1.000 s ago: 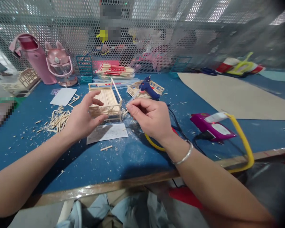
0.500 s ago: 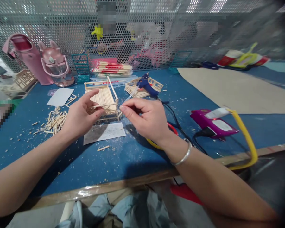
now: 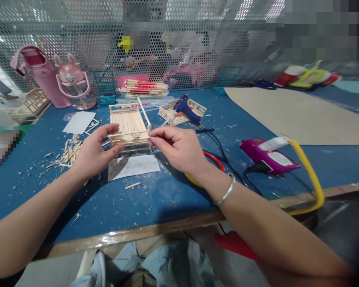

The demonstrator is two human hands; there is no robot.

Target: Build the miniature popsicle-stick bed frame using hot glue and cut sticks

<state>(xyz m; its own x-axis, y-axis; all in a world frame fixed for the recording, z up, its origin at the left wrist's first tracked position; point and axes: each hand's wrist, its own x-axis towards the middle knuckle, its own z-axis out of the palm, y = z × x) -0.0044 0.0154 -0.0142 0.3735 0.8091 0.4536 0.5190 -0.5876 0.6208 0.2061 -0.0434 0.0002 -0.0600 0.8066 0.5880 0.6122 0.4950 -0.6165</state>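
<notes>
A small frame of pale wooden sticks (image 3: 127, 121) stands on the blue table, with a slatted floor, a low back rail and a latticed front rail. At its right front corner, my right hand (image 3: 178, 149) pinches the end of the latticed rail between thumb and index finger. My left hand (image 3: 97, 147) is by the left front corner, thumb and fingers apart around the rail's left end; whether they touch it is hard to tell. A printed paper (image 3: 134, 166) lies just in front of the frame.
Behind are a blue glue gun (image 3: 187, 110) on a second stick piece, bundled sticks (image 3: 143, 87) and pink bottles (image 3: 74, 81). Stick scraps (image 3: 70, 151) lie left. A purple device (image 3: 269, 157) and yellow strap (image 3: 312, 171) are right, near the table edge (image 3: 113, 237).
My left hand has drawn back slightly left and down from the frame, showing more of the latticed rail. The right hand has moved slightly left and down, onto the rail's end.
</notes>
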